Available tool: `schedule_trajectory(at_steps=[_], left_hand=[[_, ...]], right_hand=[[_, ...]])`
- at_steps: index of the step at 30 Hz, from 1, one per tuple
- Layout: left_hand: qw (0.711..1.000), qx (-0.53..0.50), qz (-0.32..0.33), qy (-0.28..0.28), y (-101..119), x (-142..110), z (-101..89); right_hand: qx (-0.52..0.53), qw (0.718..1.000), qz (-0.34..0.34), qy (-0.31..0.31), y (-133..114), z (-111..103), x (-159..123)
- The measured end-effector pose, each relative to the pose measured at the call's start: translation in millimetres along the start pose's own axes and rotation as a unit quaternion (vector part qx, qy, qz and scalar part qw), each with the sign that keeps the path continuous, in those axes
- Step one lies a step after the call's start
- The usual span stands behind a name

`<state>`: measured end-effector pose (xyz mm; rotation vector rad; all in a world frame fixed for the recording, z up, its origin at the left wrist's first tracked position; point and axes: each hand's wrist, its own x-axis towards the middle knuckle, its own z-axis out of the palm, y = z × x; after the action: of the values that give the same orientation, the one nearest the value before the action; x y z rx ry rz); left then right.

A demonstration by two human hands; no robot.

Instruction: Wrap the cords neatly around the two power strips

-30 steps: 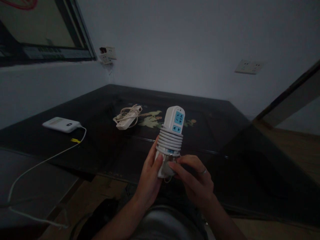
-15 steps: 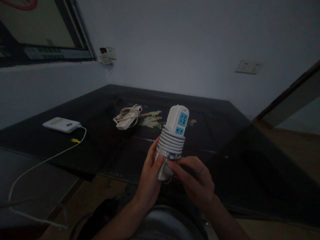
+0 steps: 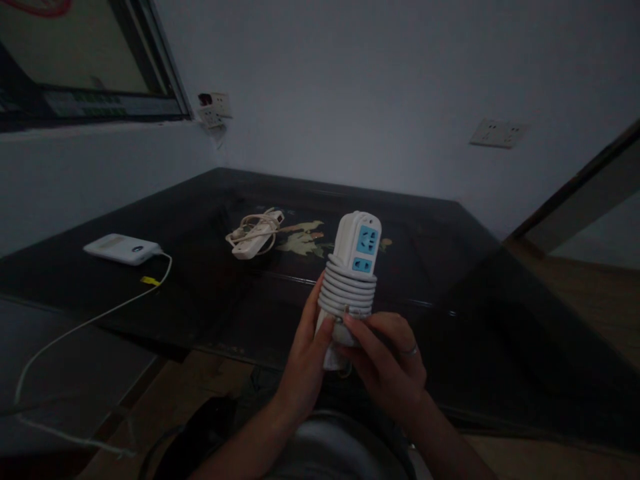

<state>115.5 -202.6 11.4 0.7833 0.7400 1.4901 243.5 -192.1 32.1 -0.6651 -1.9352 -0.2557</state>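
Note:
A white power strip (image 3: 345, 233) with blue socket faces is held tilted upright over the near edge of the table. Its grey-white cord (image 3: 347, 288) is wound round the middle in several tight coils. My left hand (image 3: 305, 353) is closed round the strip's lower left side, thumb on the front just below the coils. At the lower front, the fingers of my right hand (image 3: 387, 357), which wears a ring, grip the white plug (image 3: 346, 333). The plug's metal prongs point up against the lowest coils. My fingers partly hide the plug and the strip's lower end.
On the dark table (image 3: 240, 300) lies a second power strip (image 3: 256, 237) with a loosely tangled cord. To the left is a white power bank-like device (image 3: 123, 249) with a white cable (image 3: 95, 321) running off the edge. Wall sockets (image 3: 497, 133) are on the back wall.
The plug has turned so that its prongs now show against the coils. The strip and both hands have shifted slightly to the right.

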Motion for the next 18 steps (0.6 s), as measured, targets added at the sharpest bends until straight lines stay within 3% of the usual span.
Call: schedule_trajectory(at_steps=[9, 18], left_hand=[[0.999, 0.021, -0.032, -0.028, -1, 3, -6.9], [0.996, -0.073, -0.056, -0.009, -6, 2, -4.0]], right_hand=[[-0.064, 0.997, 0.031, 0.030, -2, -1, 8], [-0.039, 0.998, 0.051, 0.016, -3, 4, 11]])
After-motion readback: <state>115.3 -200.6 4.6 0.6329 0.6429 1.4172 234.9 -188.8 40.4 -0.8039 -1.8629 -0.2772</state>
